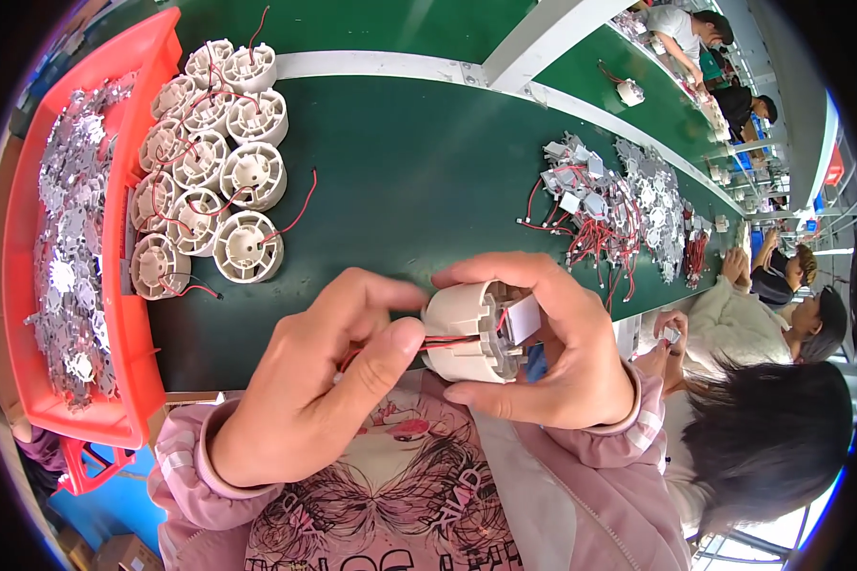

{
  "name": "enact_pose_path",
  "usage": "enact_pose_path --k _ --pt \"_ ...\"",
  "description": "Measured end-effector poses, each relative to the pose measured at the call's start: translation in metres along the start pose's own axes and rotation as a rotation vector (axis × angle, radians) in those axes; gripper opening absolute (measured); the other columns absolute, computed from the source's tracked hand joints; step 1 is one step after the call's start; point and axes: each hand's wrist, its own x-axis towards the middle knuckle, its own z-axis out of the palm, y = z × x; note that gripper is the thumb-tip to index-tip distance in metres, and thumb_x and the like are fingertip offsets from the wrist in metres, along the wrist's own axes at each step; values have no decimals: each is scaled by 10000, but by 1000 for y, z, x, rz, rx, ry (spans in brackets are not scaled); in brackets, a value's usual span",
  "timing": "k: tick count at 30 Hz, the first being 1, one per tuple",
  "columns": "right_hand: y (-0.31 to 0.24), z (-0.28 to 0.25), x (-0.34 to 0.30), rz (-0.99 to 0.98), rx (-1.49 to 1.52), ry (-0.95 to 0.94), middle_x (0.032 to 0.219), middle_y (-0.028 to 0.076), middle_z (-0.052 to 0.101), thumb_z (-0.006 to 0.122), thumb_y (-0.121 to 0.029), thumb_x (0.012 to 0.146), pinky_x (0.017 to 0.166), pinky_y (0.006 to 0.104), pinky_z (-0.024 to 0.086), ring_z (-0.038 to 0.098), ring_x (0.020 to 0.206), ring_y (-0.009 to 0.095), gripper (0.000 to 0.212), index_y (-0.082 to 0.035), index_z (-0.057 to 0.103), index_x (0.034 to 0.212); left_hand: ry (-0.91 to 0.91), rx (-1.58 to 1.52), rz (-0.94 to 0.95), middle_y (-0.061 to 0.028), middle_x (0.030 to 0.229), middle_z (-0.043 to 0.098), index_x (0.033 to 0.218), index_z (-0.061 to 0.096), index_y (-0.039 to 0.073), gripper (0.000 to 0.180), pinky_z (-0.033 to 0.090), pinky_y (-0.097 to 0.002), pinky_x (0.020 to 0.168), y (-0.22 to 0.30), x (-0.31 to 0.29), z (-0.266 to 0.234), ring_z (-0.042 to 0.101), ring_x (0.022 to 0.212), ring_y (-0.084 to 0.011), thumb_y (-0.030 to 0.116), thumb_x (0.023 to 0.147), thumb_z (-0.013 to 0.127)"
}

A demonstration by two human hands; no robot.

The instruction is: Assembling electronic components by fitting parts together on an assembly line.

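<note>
A round white plastic housing (468, 331) is held above the person's lap, at the near edge of the green table (419, 162). It is clasped by the right hand (552, 352), whose fingers are curled around its rim, a small white square part (524, 319) beside them. Red and black wires (448, 340) leaving the housing are pinched between the thumb and forefinger of the left hand (305, 390). More white housings (214, 171) are clustered beside a red tray (29, 285) of silvery metal pieces (71, 228).
</note>
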Motion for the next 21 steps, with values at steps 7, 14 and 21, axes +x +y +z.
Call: enact_pose_path --k 7,14,21 --pt "3 -26 17 -128 -151 -94 1230 149 548 820 12 636 883 308 467 597 1021 178 635 0 540 1205 66 248 287 -63 598 498 964 591 -32 111 341 -265 465 -19 10 -9 432 499 -111 67 916 575" --pt "26 -82 145 -175 -628 276 1053 114 559 776 -71 696 767 321 514 624 897 239 538 -66 542 1180 426 250 269 -88 612 522 981 633 -16 116 384 -263 466 -42 32 -2 475 481 -124 35 885 591" --pt "94 -113 268 225 -1077 228 1136 239 528 711 -234 759 856 477 490 560 1034 422 536 -42 497 1211 481 355 358 -27 551 490 970 661 -13 142 338 -232 442 -49 28 -9 442 462 -67 14 881 554"
